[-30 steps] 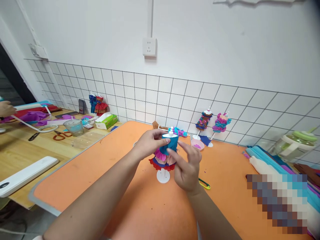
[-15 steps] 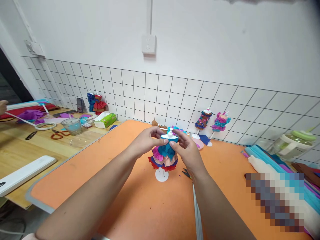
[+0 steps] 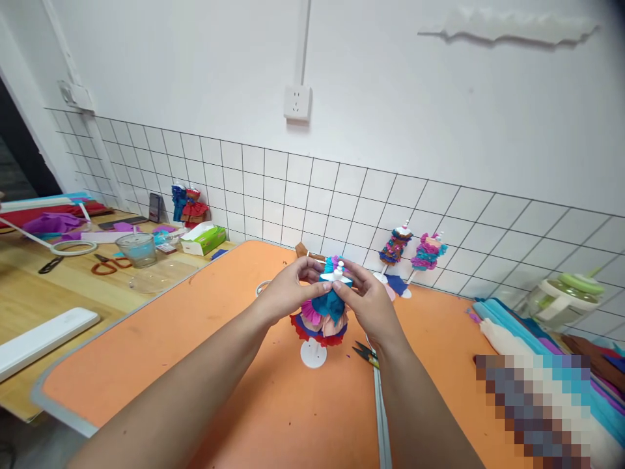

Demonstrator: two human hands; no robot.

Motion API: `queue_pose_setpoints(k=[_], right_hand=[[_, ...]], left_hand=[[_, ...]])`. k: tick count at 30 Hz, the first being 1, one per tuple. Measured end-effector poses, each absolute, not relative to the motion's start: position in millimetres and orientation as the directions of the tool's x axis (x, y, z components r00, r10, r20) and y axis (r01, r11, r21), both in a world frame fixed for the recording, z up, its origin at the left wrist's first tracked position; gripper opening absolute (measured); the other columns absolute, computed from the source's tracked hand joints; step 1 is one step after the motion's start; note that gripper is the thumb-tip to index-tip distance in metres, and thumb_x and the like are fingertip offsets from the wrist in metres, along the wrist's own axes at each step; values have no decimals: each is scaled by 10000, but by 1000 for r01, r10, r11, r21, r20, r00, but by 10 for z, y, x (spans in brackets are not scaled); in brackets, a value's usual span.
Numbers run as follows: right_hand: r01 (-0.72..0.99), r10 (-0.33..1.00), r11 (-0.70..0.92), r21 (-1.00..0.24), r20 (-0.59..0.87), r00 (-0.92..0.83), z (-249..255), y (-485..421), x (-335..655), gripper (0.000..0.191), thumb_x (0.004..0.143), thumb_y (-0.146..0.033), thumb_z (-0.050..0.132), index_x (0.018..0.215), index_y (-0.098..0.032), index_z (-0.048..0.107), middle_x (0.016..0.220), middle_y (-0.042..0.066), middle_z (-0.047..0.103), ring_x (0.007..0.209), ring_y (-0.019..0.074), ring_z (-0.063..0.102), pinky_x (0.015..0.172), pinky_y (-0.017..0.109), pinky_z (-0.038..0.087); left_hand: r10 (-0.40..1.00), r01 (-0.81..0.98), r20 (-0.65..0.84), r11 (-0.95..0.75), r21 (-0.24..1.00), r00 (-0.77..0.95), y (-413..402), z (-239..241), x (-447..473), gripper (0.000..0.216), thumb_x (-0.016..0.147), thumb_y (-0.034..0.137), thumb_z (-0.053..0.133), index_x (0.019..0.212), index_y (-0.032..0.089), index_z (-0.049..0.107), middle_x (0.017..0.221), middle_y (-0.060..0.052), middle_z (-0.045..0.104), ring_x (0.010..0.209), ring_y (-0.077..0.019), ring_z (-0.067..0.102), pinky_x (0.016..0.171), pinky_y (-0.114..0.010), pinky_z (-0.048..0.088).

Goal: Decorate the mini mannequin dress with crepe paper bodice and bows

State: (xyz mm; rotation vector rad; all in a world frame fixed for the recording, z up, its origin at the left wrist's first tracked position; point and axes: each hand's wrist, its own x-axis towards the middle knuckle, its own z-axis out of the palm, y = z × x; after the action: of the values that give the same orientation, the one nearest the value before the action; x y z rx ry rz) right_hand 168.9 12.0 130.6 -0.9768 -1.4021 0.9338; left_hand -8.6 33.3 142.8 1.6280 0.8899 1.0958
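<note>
Miniature dress form [image 3: 326, 316] straight ahead over the orange table [image 3: 195, 339], between my hands, neither nearer. Long axis near upright, top leaning slightly right in view, white base [image 3: 313, 355] below. Left hand [image 3: 288, 286] and right hand [image 3: 370, 303] grasp it: thumbs meeting on the blue bodice [image 3: 329, 303], fingers curled behind, tips partly hidden.

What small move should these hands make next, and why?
Probably smooth the teal bodice against the miniature dress form with both thumbs: the left hand and right hand hold it near its top edge, thumb tips close together in front, while its lower part looks wrinkled over the ruffled skirt.
</note>
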Motion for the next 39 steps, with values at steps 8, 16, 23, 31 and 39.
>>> queue_pose_setpoints(k=[8, 16, 23, 31, 39], right_hand=[[-82, 958, 242, -967, 251, -139, 1307, 215, 1837, 700, 700, -399, 775, 1338, -285, 513, 1121, 73, 666, 1006, 236, 621, 823, 362, 513], [-180, 946, 196, -964, 234, -223, 1267, 206, 2065, 713, 706, -341, 790, 1354, -280, 497, 935, 33, 688, 866, 176, 609, 757, 273, 474], [-197, 941, 179, -964, 226, -252, 1139, 125, 2440, 785, 582, -417, 843, 1303, -290, 559, 863, 35, 673, 818, 214, 602, 746, 343, 480], [-240, 936, 212, -947, 267, -229, 1008, 143, 2457, 844, 521, -496, 846, 1294, -303, 566, 764, -5, 651, 792, 223, 632, 943, 477, 436], [-318, 946, 256, -913, 304, -110, 929, 127, 2382, 807, 481, -675, 762, 1166, -260, 664, 476, -52, 469, 560, 172, 459, 949, 544, 412]], left_hand=[[864, 228, 288, -404, 886, 413, 452, 1281, -237, 243, 768, 365, 694, 957, 216, 718, 1078, -55, 693, 1063, -238, 607, 940, -367, 452], [839, 366, 388, -523, 770, 381, 347, 1254, -213, 57, 726, 272, 721, 732, 216, 727, 979, -27, 690, 953, -199, 628, 883, -325, 464], [606, 329, 558, -787, 521, 567, 165, 1312, -152, 104, 837, 289, 653, 837, 254, 751, 846, -18, 693, 846, -171, 602, 815, -321, 425], [374, 341, 623, -923, 178, 687, 132, 1249, 101, 176, 894, 371, 584, 964, 308, 733, 871, -16, 717, 865, -186, 553, 864, -380, 305], [524, 238, 565, -831, 502, 638, 147, 1318, 103, 162, 823, 377, 666, 890, 250, 741, 907, -33, 689, 886, -185, 602, 852, -330, 399]])
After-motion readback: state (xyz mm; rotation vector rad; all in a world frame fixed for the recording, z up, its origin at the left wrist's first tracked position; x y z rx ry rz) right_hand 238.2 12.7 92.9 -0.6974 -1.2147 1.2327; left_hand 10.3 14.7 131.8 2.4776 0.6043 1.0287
